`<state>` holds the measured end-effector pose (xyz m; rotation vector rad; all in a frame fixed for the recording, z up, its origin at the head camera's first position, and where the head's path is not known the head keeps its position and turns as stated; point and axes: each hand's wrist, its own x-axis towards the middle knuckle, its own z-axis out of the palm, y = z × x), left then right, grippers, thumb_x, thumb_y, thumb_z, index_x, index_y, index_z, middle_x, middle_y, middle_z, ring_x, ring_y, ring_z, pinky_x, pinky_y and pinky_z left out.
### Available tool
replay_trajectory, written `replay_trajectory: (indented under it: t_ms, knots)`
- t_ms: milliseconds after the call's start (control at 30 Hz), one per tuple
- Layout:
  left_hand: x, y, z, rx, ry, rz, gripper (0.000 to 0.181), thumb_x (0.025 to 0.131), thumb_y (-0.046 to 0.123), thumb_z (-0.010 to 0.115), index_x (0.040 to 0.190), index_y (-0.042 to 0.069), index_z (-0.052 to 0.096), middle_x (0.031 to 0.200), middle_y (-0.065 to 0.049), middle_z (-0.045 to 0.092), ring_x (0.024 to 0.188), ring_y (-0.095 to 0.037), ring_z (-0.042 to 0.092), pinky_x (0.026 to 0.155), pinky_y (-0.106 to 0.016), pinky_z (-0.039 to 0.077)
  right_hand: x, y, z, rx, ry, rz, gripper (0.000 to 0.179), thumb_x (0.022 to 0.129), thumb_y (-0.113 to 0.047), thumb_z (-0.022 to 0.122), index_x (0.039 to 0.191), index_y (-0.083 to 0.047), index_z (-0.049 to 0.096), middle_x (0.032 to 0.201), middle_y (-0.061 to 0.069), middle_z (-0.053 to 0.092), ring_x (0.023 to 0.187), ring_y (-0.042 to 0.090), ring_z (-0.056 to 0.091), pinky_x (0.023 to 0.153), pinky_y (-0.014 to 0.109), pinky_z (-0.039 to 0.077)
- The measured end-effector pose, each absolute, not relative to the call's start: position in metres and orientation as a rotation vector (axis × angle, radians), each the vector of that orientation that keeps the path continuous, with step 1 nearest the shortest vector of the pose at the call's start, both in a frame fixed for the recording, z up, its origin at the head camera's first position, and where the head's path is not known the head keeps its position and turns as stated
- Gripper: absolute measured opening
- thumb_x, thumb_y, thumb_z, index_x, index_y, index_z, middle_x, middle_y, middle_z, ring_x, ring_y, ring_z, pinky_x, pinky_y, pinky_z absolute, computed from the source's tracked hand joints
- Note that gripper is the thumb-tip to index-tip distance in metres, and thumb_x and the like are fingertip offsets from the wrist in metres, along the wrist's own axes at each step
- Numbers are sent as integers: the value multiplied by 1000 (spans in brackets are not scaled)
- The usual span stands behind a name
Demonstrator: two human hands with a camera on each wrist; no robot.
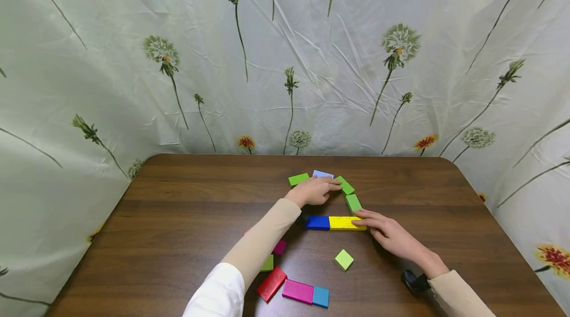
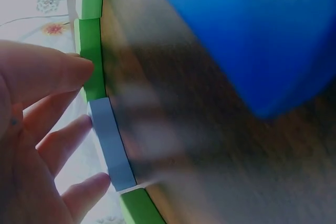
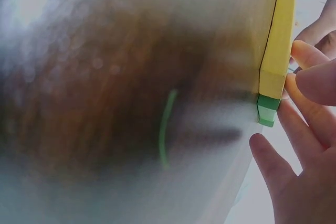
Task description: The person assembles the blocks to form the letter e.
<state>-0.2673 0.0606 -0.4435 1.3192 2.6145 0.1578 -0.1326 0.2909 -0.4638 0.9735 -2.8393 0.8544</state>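
Several flat blocks form an arc on the table, with a light blue block [image 1: 323, 174] between green ones. Over the arc reaches my left hand [image 1: 311, 191], its fingertips at the upper right green block [image 1: 345, 186]. In the left wrist view those fingers lie along the outer side of the light blue block [image 2: 112, 145] and a green block [image 2: 92, 51]. My right hand [image 1: 394, 238] touches the right end of a yellow block [image 1: 345, 223] with extended fingers, beside the lower green block [image 1: 353, 203]. A dark blue block [image 1: 317, 223] adjoins the yellow one.
Nearer the front lie a lime green square block [image 1: 344, 260], a red block [image 1: 271, 284], a magenta block [image 1: 298, 291] and a blue block [image 1: 320, 296]. My left forearm partly covers other blocks. A floral curtain [image 1: 267, 60] hangs behind the wooden table [image 1: 178, 208].
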Motion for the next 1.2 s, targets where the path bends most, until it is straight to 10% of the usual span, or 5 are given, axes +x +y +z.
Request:
replay_trajectory:
  t_ms: [1200]
  knots:
    - [-265, 66, -441, 1361, 2635, 110, 43, 97, 9, 52, 139, 18, 52, 144, 4, 44, 136, -13, 33, 108, -24, 27, -126, 291, -466, 929, -2841, 799, 48, 87, 11, 57, 129, -12, 62, 140, 9, 49, 126, 32, 44, 97, 40, 43]
